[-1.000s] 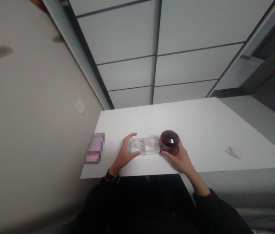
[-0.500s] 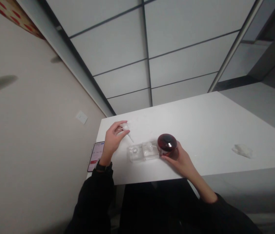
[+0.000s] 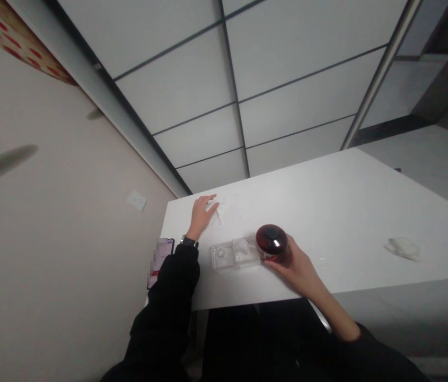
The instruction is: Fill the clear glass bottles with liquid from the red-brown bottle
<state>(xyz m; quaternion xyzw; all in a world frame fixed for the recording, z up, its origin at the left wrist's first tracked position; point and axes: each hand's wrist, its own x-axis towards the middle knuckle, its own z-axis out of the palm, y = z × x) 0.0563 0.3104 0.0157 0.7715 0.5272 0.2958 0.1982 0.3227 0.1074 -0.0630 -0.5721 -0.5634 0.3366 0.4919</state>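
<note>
In the head view my right hand (image 3: 296, 265) is wrapped round a dark red, glossy jar (image 3: 271, 240) with a rounded top and a black disc on it. The jar stands at the right end of a clear plastic tray (image 3: 224, 256) with compartments, covering part of it. Toward the table's far edge, my left hand (image 3: 204, 212) has thumb and fingers curved around a small whitish piece with a thin stem (image 3: 219, 215). Much of this piece blends into the white table, and its kind is unclear.
A phone (image 3: 160, 262) with its screen lit lies at the left edge of the white table (image 3: 327, 212), beside my left sleeve. A crumpled whitish tissue or wrapper (image 3: 402, 248) lies far to the right. The wall (image 3: 100, 239) is close on the left.
My left hand has moved away from me and slightly right with the whitish piece, lower toward the table's far edge. My right hand still holds the jar in nearly the same place.
</note>
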